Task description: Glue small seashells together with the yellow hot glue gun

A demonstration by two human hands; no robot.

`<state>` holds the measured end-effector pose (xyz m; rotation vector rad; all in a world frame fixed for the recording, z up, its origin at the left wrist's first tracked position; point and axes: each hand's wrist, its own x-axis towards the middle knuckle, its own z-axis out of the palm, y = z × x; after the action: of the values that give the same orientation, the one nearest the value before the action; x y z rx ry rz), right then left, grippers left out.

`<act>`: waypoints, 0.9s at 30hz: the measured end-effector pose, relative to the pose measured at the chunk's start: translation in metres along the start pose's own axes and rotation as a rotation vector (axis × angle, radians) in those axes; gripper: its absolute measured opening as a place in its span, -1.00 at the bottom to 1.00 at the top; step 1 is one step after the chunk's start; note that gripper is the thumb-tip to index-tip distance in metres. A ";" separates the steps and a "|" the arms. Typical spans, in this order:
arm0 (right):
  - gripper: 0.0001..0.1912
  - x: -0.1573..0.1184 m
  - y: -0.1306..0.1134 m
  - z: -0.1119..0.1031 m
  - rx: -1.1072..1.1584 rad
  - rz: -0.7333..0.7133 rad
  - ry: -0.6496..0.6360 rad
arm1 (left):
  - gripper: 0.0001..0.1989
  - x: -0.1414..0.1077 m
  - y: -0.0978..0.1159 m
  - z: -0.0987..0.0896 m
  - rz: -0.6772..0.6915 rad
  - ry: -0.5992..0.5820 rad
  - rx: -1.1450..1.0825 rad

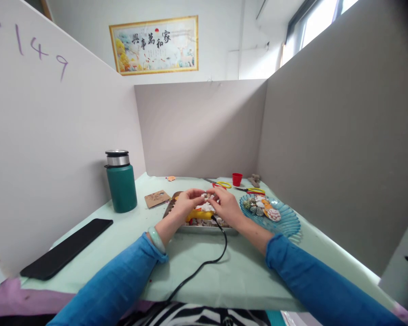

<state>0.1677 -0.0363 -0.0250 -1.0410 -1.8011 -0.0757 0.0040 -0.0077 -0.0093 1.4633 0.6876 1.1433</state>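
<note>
Over the middle of a metal tray [207, 230] filled with small shells [199, 222], my two hands meet fingertip to fingertip. My left hand [189, 202] is closed in a pinch, and my right hand [225, 206] pinches from the other side. Whatever sits between the fingertips is too small to name. Below the hands a yellow tool that looks like a hot glue gun [204, 215] lies across the tray, and its black cord [204, 264] runs toward me. Right of my right hand stands a blue glass plate [290, 222] with several shells [273, 214].
A green bottle [121, 188] and a black flat pad [68, 248] occupy the left side. Beside the tray lies a brown card [157, 198]. Behind are yellow-and-red-handled scissors [224, 184], a second pair of scissors [255, 191] and a red cup [237, 179]. Grey partitions [204, 131] enclose the table.
</note>
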 end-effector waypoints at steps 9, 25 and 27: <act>-0.75 -0.001 -0.003 -0.001 -0.059 -0.063 -0.025 | -0.71 0.004 -0.003 0.001 0.113 -0.011 0.185; -0.73 -0.002 -0.009 -0.004 -0.051 -0.079 -0.017 | -0.70 0.001 0.004 -0.002 0.016 -0.063 0.042; -0.75 -0.002 -0.009 -0.004 -0.052 -0.063 -0.016 | -0.69 0.001 0.004 -0.003 0.003 -0.067 0.015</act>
<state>0.1644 -0.0451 -0.0212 -1.0246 -1.8552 -0.1534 0.0014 -0.0065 -0.0051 1.5089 0.6488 1.0883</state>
